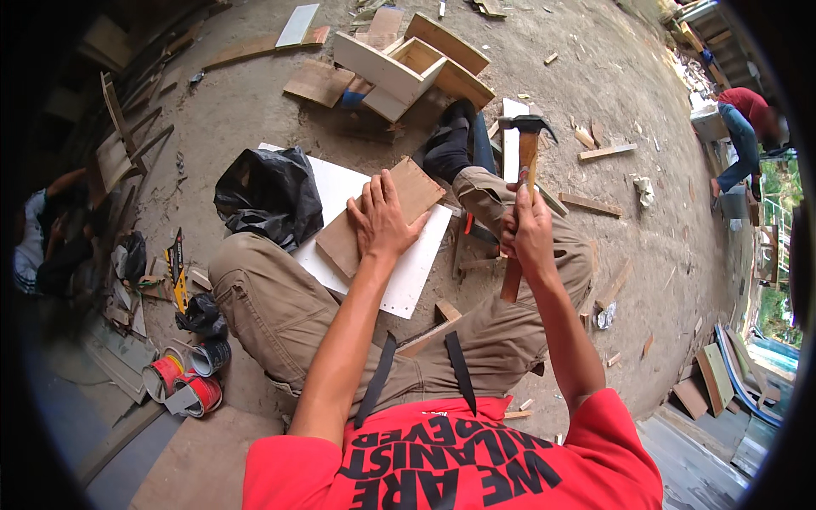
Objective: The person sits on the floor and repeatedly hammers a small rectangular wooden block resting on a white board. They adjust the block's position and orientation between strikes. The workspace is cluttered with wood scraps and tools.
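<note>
My left hand (382,218) lies flat with its fingers spread on a brown wooden board (416,189). That board rests at a slant on a larger white panel (408,285) in front of my crossed legs. In my right hand (529,228) a claw hammer (528,153) stands upright, its dark head at the top and the wooden handle's end showing below my fist. The hammer is raised over my right leg, apart from the board. A crumpled black plastic bag (268,194) sits on the panel's left corner. No nail shows under my left hand.
Ahead stands a partly built wooden box (399,72) beside loose boards. Wood scraps, such as a short stick (608,152), litter the dirt floor. At left are paint cans (204,395) and a yellow handsaw (177,268). One person (738,140) bends at far right; another (51,229) sits at far left.
</note>
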`<action>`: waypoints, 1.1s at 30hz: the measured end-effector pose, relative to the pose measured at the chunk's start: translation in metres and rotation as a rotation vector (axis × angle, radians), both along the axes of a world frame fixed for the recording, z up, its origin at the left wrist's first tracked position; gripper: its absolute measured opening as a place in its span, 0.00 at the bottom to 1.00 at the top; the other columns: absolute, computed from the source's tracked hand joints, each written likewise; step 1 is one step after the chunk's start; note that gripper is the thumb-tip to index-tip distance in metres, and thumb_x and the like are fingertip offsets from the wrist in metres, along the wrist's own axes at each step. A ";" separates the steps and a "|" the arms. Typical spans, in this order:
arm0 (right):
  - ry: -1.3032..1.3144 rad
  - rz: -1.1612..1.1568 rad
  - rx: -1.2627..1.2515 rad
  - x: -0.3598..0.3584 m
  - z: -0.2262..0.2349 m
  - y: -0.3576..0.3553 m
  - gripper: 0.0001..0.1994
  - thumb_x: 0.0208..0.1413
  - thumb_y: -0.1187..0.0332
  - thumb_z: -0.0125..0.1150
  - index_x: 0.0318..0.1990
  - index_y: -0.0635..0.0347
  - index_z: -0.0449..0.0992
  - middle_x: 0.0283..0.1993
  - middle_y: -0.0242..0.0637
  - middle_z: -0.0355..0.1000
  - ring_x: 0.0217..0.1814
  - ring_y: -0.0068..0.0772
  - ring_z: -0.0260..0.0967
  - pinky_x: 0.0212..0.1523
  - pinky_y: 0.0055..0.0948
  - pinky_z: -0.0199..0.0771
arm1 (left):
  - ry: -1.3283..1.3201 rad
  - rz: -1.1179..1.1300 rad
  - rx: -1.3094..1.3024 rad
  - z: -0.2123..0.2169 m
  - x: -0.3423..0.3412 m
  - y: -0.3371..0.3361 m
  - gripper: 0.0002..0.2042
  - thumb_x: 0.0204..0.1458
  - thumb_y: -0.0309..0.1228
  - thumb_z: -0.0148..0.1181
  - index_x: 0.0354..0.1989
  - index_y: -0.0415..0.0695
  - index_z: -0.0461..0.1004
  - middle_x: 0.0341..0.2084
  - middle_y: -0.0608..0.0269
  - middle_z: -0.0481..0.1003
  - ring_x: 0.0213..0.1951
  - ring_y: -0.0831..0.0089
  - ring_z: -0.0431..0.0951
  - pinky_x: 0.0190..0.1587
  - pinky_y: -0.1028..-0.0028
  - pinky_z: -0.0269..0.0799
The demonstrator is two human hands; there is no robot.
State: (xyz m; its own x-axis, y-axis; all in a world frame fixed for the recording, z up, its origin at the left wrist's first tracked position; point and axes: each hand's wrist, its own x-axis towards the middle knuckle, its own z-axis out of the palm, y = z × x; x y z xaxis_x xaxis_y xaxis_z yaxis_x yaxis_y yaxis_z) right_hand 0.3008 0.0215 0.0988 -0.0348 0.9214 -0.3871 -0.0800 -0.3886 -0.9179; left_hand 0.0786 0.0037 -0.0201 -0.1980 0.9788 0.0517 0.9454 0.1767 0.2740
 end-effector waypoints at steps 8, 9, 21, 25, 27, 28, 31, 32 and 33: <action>-0.074 0.196 -0.159 0.038 0.009 0.015 0.19 0.73 0.51 0.45 0.57 0.56 0.69 0.23 0.23 0.55 0.14 0.11 0.46 0.12 0.17 0.47 | -0.002 -0.004 0.025 -0.001 -0.004 -0.005 0.58 0.43 0.67 0.64 0.72 0.33 0.49 0.66 0.48 0.58 0.70 0.56 0.54 0.70 0.39 0.41; -0.030 0.127 -0.128 0.039 0.011 0.024 0.19 0.73 0.52 0.45 0.57 0.57 0.68 0.23 0.23 0.55 0.14 0.11 0.47 0.12 0.17 0.48 | -0.001 -0.001 0.029 0.000 -0.004 -0.003 0.58 0.43 0.67 0.64 0.72 0.33 0.49 0.66 0.48 0.58 0.70 0.56 0.54 0.70 0.39 0.41; -0.137 0.136 0.048 0.000 -0.029 -0.048 0.17 0.73 0.54 0.47 0.57 0.57 0.67 0.21 0.22 0.58 0.14 0.12 0.50 0.13 0.18 0.50 | 0.026 0.008 0.058 -0.007 -0.005 -0.004 0.58 0.43 0.67 0.63 0.73 0.33 0.48 0.66 0.47 0.58 0.69 0.55 0.56 0.70 0.43 0.42; 0.060 -0.086 0.208 -0.003 -0.015 -0.039 0.15 0.74 0.56 0.44 0.56 0.56 0.64 0.23 0.22 0.56 0.15 0.11 0.49 0.15 0.16 0.50 | 0.017 0.006 0.048 -0.003 -0.002 -0.003 0.59 0.43 0.67 0.64 0.72 0.32 0.49 0.66 0.47 0.58 0.69 0.55 0.56 0.70 0.43 0.43; 0.075 -0.117 0.276 -0.012 -0.027 -0.048 0.14 0.74 0.58 0.44 0.58 0.54 0.61 0.24 0.22 0.55 0.18 0.10 0.49 0.17 0.15 0.52 | 0.010 0.008 0.039 -0.001 -0.002 -0.002 0.59 0.42 0.69 0.63 0.71 0.31 0.50 0.66 0.47 0.59 0.68 0.55 0.56 0.69 0.42 0.44; 0.001 -0.088 0.310 -0.009 -0.054 -0.059 0.13 0.73 0.59 0.45 0.57 0.56 0.63 0.23 0.26 0.60 0.20 0.15 0.56 0.20 0.20 0.59 | -0.003 -0.001 0.040 0.002 0.000 -0.001 0.59 0.42 0.68 0.63 0.72 0.31 0.50 0.66 0.47 0.59 0.69 0.55 0.56 0.70 0.43 0.44; -0.474 0.148 0.289 -0.016 -0.087 -0.076 0.14 0.72 0.60 0.49 0.54 0.61 0.67 0.24 0.33 0.66 0.23 0.23 0.63 0.25 0.29 0.65 | -0.015 -0.011 0.051 0.006 0.001 0.000 0.59 0.42 0.68 0.64 0.72 0.32 0.49 0.66 0.47 0.58 0.69 0.55 0.56 0.70 0.44 0.44; -0.474 0.150 0.268 -0.022 -0.076 -0.078 0.15 0.72 0.60 0.49 0.54 0.62 0.68 0.24 0.34 0.67 0.24 0.24 0.64 0.26 0.30 0.66 | -0.008 -0.014 0.062 0.004 0.000 -0.002 0.60 0.42 0.69 0.63 0.71 0.31 0.50 0.66 0.46 0.59 0.68 0.55 0.56 0.70 0.45 0.44; -0.474 0.150 0.247 -0.026 -0.070 -0.079 0.15 0.71 0.60 0.50 0.54 0.63 0.69 0.25 0.36 0.68 0.25 0.25 0.65 0.27 0.32 0.67 | -0.001 -0.018 0.072 0.003 -0.001 -0.003 0.60 0.41 0.69 0.63 0.71 0.31 0.51 0.65 0.46 0.59 0.68 0.55 0.56 0.70 0.45 0.44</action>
State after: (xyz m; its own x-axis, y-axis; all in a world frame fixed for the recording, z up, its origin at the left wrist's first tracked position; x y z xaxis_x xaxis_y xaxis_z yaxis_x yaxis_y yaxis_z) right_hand 0.2750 -0.0575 0.0284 -0.0477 0.9851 -0.1652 0.4034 -0.1323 -0.9054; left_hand 0.0771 0.0009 -0.0174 -0.1803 0.9760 0.1219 0.9480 0.1394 0.2863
